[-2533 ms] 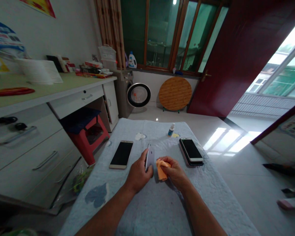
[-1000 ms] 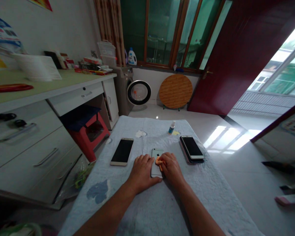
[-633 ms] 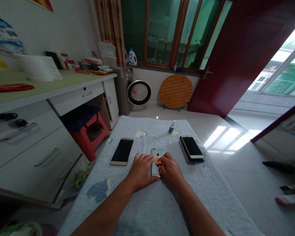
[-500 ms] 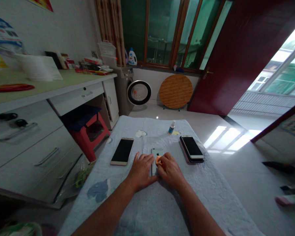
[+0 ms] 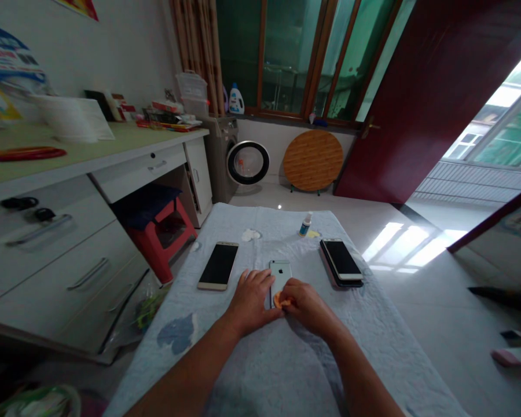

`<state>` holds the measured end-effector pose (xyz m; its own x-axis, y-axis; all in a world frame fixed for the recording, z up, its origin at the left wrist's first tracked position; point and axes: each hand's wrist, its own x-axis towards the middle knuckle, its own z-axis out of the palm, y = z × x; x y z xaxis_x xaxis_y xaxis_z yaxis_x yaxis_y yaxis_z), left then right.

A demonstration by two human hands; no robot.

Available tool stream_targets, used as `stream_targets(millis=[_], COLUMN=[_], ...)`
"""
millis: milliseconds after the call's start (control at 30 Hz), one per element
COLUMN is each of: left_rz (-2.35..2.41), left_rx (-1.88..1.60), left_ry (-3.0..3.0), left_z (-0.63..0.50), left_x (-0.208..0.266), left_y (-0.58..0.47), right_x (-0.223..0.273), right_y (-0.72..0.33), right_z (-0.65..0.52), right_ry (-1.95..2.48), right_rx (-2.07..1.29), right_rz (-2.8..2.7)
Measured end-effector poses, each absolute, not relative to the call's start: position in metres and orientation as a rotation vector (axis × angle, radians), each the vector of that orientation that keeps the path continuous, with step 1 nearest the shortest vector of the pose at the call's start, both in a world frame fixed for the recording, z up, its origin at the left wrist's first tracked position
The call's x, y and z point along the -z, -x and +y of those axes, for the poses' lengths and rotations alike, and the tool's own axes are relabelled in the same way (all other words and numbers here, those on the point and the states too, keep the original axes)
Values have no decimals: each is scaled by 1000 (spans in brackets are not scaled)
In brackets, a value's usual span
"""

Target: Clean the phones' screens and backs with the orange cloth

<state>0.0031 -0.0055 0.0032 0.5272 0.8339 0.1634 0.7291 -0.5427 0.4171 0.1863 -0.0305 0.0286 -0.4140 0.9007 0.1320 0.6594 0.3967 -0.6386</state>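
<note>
A silver smartphone (image 5: 280,271) lies back side up on the cloth-covered table, its apple logo showing. My left hand (image 5: 252,298) steadies it, fingers along the left edge and thumb by the near end. In my right hand (image 5: 306,301) a small orange cloth (image 5: 280,299) is bunched between closed fingers and pressed on the lower part of the phone's back. To the left is a gold-framed phone (image 5: 219,266), dark screen up. A white phone (image 5: 342,259) rests on a dark flat item at the right. Behind them stands a small spray bottle (image 5: 305,225).
A pale blue patterned cloth (image 5: 260,370) covers the table. Left of it are a red stool (image 5: 169,237) and a desk with drawers (image 5: 104,255). Beyond the far edge stand a washing machine with its door ajar (image 5: 248,163) and a round wooden tabletop (image 5: 313,161).
My right hand has slid the orange cloth down the phone's back, toward me. My left hand keeps its place at the phone's edge. The view has shifted slightly.
</note>
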Motion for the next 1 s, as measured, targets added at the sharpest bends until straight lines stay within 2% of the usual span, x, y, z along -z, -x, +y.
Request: stream_targets(millis=[167, 467, 800, 1000], left_rz=[1277, 1239, 1195, 1183], left_rx=[-477, -454, -449, -463], left_ry=[-2500, -2529, -2491, -2505], left_z=[-5, -6, 0, 1], left_x=[-2, -3, -2, -4], left_y=[-4, -1, 3, 1], right_x=[-31, -3, -22, -30], right_y=[-189, -194, -188, -164], right_z=[-30, -7, -25, -32], right_ry=[1302, 1489, 1406, 1338], right_rx=[-753, -462, -644, -643], right_rz=[-2192, -1891, -2146, -2292])
